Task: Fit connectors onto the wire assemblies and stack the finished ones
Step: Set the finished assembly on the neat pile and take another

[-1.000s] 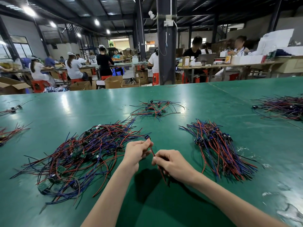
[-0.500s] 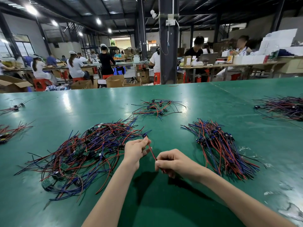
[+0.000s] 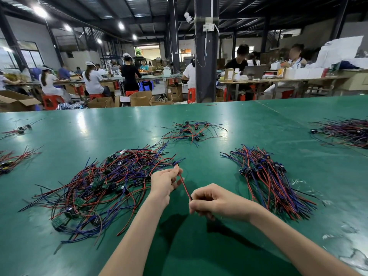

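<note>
Centre frame: left hand [image 3: 165, 181] pinches the blue connector [image 3: 175, 164] end, right hand [image 3: 214, 201] pinches the red wire [image 3: 185, 187], taut between them above the green table [image 3: 199, 246].

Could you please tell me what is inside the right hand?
A red wire runs from the left hand into the right hand, which grips it. The wire's end inside the fist is covered.

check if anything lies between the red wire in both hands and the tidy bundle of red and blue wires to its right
Nothing visible does. The thin red wire is pinched by the left hand and right hand; only bare green table top separates it from the tidy red-and-blue wire bundle, likely the finished stack.
</note>
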Available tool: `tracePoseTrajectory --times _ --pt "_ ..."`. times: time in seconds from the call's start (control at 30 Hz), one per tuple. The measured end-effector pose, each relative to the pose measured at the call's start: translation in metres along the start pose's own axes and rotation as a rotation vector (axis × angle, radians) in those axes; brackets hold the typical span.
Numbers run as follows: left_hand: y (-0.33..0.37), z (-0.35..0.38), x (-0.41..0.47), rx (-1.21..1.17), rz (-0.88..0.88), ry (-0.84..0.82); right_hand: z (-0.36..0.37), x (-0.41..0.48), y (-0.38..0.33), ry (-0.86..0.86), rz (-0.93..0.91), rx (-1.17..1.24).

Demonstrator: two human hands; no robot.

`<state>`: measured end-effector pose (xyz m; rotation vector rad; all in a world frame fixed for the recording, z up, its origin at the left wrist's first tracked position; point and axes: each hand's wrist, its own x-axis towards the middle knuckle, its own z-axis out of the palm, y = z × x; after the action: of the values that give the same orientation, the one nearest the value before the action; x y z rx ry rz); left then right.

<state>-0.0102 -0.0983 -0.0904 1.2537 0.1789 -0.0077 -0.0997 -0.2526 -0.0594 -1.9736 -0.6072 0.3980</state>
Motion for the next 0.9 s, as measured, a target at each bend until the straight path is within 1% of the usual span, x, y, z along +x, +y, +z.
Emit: tracePoseTrajectory --times 0.2,0.27,0.37,0.43,0.63,0.73,0.9 --pt "-0.001 -0.001 0.002 0.018 0.003 0.025 -0.005 -0.001 0.001 0.001 0.046 -0.052" --pt "-0.002 -0.002 0.003 0.031 0.009 0.028 -0.007 -0.002 0.001 -0.022 0.056 -0.048" --pt "-0.005 -0.001 0.003 0.099 0.04 0.027 -0.011 -0.004 -0.001 -0.073 0.051 -0.055" --pt "-0.007 0.0 0.003 0.16 0.076 0.038 -0.015 -0.006 -0.002 -0.078 0.031 -0.07" --pt "-0.005 0.0 0.005 0.19 0.107 0.072 -0.015 -0.004 0.0 0.059 -0.055 -0.118" --pt "-0.006 0.001 0.002 0.224 0.128 0.069 -0.015 -0.004 0.0 0.023 -0.044 -0.109" --pt "-0.005 0.004 -0.002 0.303 0.148 0.06 -0.018 -0.006 0.0 -0.048 -0.02 -0.008"
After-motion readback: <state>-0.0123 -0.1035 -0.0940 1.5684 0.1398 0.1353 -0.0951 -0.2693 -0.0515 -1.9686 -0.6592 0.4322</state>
